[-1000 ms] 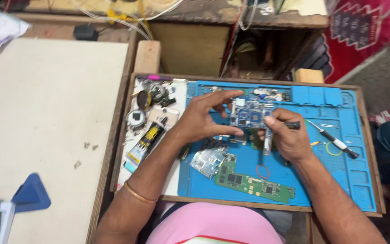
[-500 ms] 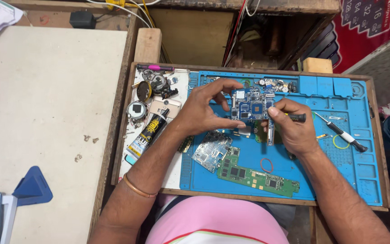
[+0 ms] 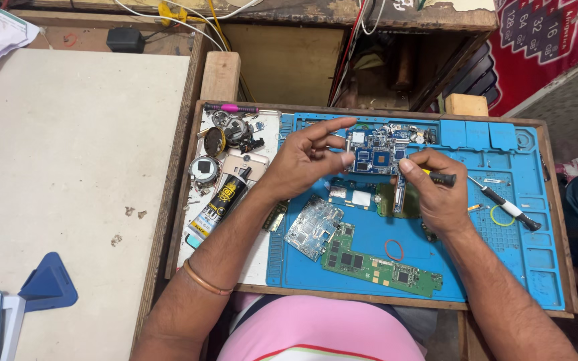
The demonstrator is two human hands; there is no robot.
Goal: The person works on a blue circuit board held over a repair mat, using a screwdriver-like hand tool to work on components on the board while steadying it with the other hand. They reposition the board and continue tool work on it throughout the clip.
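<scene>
My left hand (image 3: pixel 306 160) rests over the blue work mat (image 3: pixel 503 267), its fingers spread and its fingertips touching the left edge of a blue circuit board (image 3: pixel 377 152). My right hand (image 3: pixel 436 190) is closed around a small screwdriver with a black handle (image 3: pixel 441 178), its tip pointing down beside the blue board. A green circuit board (image 3: pixel 379 267) and a silver metal shield (image 3: pixel 312 227) lie nearer me on the mat. A smaller board (image 3: pixel 357 196) sits between my hands.
A second screwdriver (image 3: pixel 508 204) lies on the mat to the right, near a yellow ring (image 3: pixel 502 215). A red rubber ring (image 3: pixel 394 250) lies by the green board. A glue tube (image 3: pixel 221 200), small round parts and a pink-handled tool (image 3: pixel 232 107) sit at the left. A pale tabletop (image 3: pixel 68 154) extends left.
The view has shifted slightly. My left hand's fingers have spread and lifted a little off the blue board. My right hand stays on the screwdriver in about the same place.
</scene>
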